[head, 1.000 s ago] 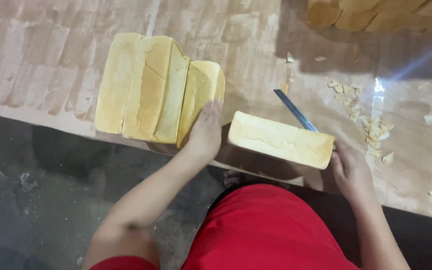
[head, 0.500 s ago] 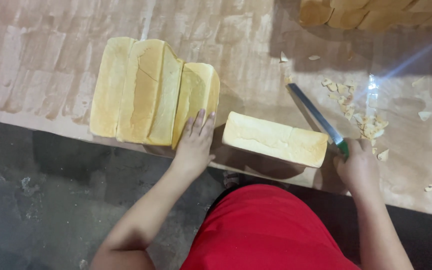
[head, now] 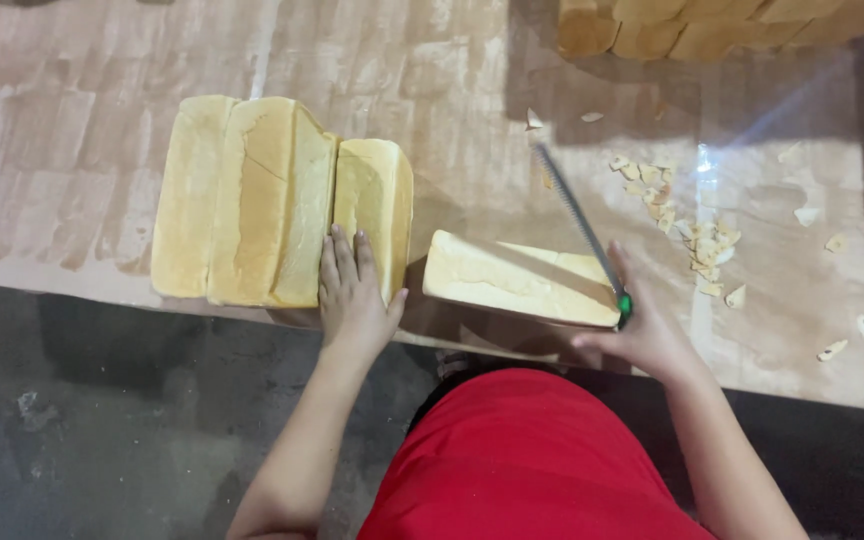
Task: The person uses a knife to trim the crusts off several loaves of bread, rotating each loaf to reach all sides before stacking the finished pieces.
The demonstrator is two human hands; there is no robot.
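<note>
**Loaf cutting at the table edge: hand positions and handling**

The left hand (head: pixel 354 300) lies flat and open, fingers spread, on the near end of the row of loaves (head: pixel 277 200). The right hand (head: pixel 642 330) is closed around the green handle of the serrated knife (head: pixel 577 215), whose blade runs away from the grip, over the far corner of the single loaf (head: pixel 517 280). That loaf lies between the two hands, near the table (head: pixel 82 60) edge. It looks light, soft and easily crushed; best held gently by its crusted sides. Crumbs (head: pixel 697 235) lie beyond the knife hand.
</note>
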